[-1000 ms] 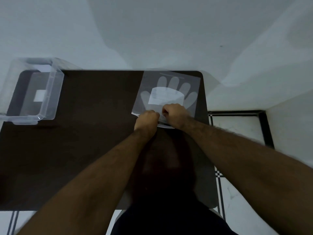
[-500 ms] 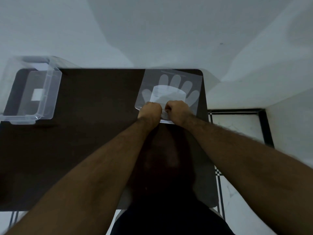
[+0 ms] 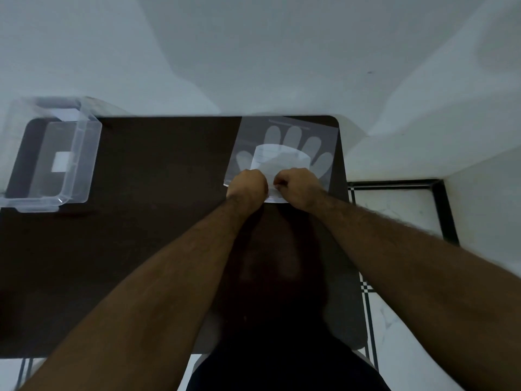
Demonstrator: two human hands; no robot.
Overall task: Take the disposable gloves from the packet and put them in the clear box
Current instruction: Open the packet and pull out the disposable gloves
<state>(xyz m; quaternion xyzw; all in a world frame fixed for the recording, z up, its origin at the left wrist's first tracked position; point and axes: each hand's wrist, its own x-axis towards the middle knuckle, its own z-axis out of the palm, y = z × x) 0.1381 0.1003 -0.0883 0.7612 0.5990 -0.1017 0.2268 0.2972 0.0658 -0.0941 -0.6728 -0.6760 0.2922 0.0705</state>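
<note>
Both hands were clenched side by side on the near edge of the packet [image 3: 284, 153], which lay flat at about one o'clock on the dark tabletop [image 3: 158, 227] with a glove shape showing through it; the left hand [image 3: 248, 185] and right hand [image 3: 296, 187] each held that edge in a closed, pinching grip. To open it cleanly, the two pinches probably needed to pull apart evenly while the packet stayed flat, so the gloves inside would not bunch. The clear box [image 3: 53, 156] sat open well apart at ten o'clock, with only bare tabletop between.
</note>
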